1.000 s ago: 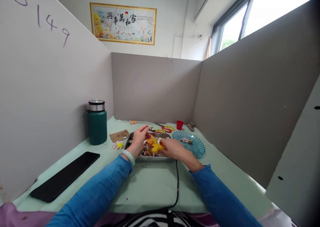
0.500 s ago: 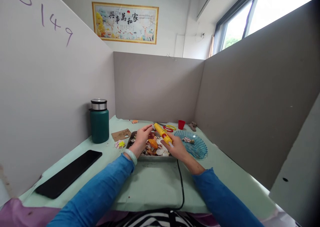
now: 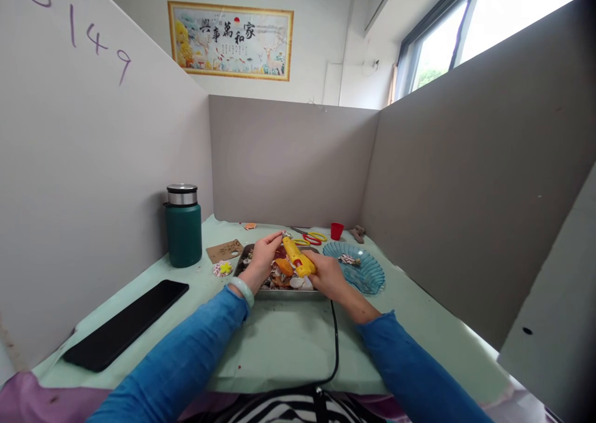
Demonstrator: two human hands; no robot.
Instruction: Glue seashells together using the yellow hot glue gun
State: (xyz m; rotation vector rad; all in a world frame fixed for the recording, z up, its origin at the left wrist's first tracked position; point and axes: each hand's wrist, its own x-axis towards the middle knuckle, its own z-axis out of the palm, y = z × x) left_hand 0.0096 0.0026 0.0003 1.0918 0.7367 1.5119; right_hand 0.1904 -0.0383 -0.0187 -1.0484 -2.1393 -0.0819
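At the tray (image 3: 288,295), my left hand (image 3: 263,259) pinches a small piece (image 3: 287,233), right hand (image 3: 328,277) grips the glue gun (image 3: 297,256); gluing seems unfinished.

The yellow glue gun (image 3: 298,259) looks like smooth plastic with a slight gloss. Under it, the tray (image 3: 289,294) is of metal, with a dull shine; the shells (image 3: 283,268) inside appear partly smooth, partly rough. At the right, the blue plate (image 3: 373,274) is transparent and ribbed, glass or plastic, I cannot tell which. At the left, the bottle (image 3: 183,233) has a matt green body and a shiny metal collar. The blue sleeves (image 3: 186,348) are wrinkled cloth.
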